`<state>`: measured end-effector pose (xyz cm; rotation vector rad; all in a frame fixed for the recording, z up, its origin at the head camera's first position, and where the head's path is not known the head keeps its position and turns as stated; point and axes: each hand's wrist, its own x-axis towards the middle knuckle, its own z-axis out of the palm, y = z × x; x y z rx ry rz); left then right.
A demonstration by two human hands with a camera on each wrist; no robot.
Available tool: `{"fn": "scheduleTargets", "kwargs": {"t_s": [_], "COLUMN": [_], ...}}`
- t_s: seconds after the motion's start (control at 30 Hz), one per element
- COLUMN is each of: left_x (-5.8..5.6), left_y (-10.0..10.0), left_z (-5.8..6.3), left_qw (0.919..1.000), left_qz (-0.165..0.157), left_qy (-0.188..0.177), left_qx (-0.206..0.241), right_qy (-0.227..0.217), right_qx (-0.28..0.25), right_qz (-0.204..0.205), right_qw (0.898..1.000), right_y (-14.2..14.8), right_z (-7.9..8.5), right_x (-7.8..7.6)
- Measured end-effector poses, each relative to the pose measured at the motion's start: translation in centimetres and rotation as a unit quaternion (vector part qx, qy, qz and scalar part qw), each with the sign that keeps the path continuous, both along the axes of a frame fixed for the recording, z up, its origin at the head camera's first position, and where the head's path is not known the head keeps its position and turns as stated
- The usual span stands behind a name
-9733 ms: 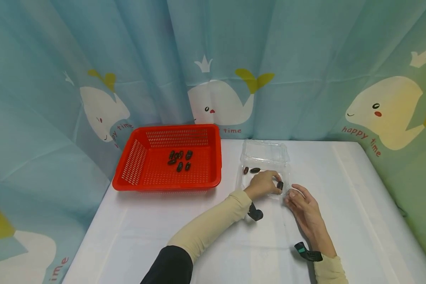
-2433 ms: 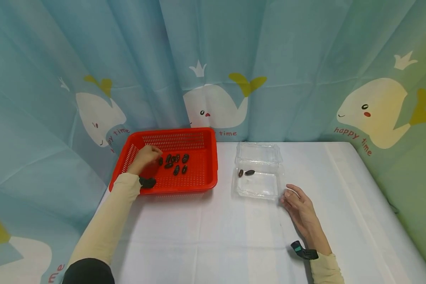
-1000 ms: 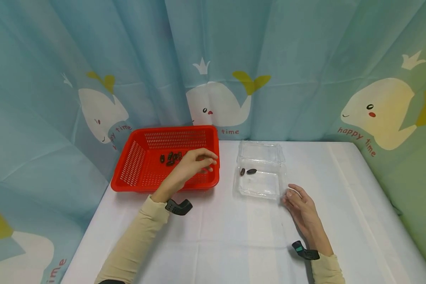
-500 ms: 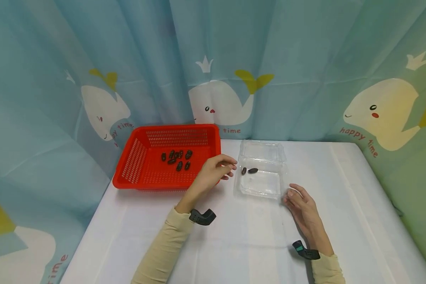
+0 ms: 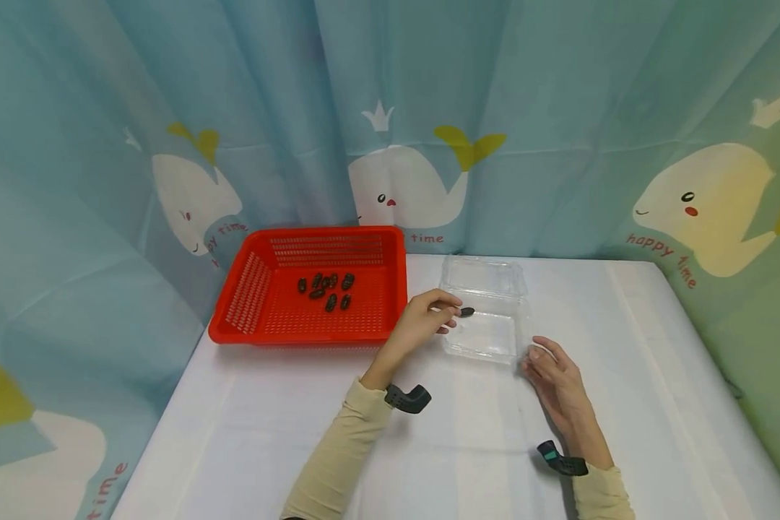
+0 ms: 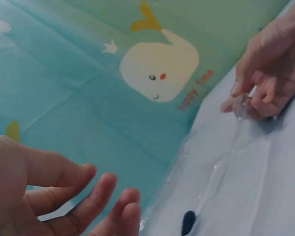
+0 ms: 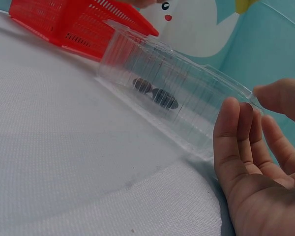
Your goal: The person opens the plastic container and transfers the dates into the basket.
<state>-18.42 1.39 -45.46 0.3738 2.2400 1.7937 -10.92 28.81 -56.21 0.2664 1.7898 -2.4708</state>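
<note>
My left hand point(image 5: 422, 318) hovers over the left edge of a clear plastic clamshell box point(image 5: 484, 356) with its lid raised. In the left wrist view its fingers are loosely bent, with nothing visible between them. A dark brown date point(image 5: 467, 312) lies in the box just beyond the fingertips. A second date point(image 7: 142, 85) beside it shows in the right wrist view; the left hand hides it in the head view. My right hand point(image 5: 555, 379) pinches the box's near right corner between thumb and fingers. Several dates point(image 5: 331, 302) lie in a red plastic basket point(image 5: 308, 341) at the left.
A white cloth point(image 5: 266, 426) covers the table. Behind it hangs a blue curtain point(image 5: 546, 87) with whale prints, close to the basket and the box lid point(image 5: 483, 274). The basket's right wall stands a short way left of the box.
Earlier my left hand held a date in the box, then reached into the basket, where one more date now lies at the left. It has since moved back right to the box.
</note>
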Motion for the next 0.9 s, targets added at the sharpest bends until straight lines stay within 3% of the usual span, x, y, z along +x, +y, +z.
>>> {"fn": "scheduleTargets", "kwargs": {"t_s": [0.17, 0.37, 0.67, 0.9], "left_x": [-0.5, -1.5, -2.7, -3.7], "left_y": [1.3, 2.6, 3.7, 4.4], "left_z": [-0.7, -1.4, -1.9, -1.8], "left_qw": [0.9999, 0.9987, 0.9956, 0.9884], "left_qz": [0.014, 0.034, 0.017, -0.019], "left_qy": [-0.002, -0.003, -0.044, -0.037], "left_qx": [0.000, -0.039, -0.081, -0.146], "right_qy": [-0.002, 0.000, 0.001, 0.000], "right_qx": [-0.002, -0.009, -0.017, -0.006], "right_qz": [0.000, -0.001, 0.003, 0.001], "right_qw": [1.000, 1.000, 1.000, 1.000], "right_y": [0.0, 0.0, -0.2, -0.2], "right_z": [-0.1, -0.1, 0.1, 0.2], "right_x": [0.1, 0.2, 0.2, 0.1]}}
